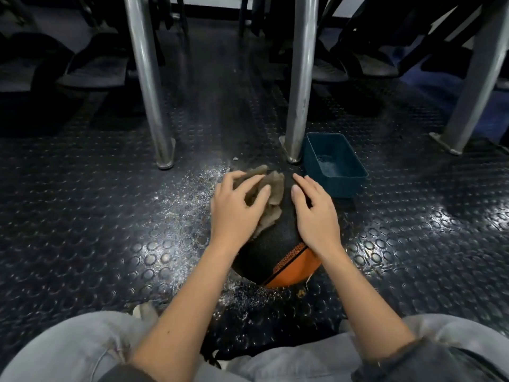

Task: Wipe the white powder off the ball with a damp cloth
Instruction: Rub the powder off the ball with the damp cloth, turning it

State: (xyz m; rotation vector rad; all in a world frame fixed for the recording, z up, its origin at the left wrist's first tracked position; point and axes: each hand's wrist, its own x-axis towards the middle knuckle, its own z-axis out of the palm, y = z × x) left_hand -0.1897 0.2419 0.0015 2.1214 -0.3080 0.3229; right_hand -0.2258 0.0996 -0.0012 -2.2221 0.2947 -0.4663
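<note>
A black and orange ball (278,249) sits on the studded dark floor between my knees. A crumpled tan cloth (271,194) lies over its top left side. My left hand (237,208) presses the cloth against the ball, fingers spread and slightly bent over it. On the ball's right upper side rests my right hand (316,213), fingers straight and bare of cloth. White powder (192,194) is scattered on the floor left of the ball and in front of it.
A dark teal rectangular tub (334,164) stands just beyond the ball to the right. Two metal legs (150,86) (300,78) rise behind the ball, a third (473,78) at far right. My knees in grey trousers (82,346) frame the bottom.
</note>
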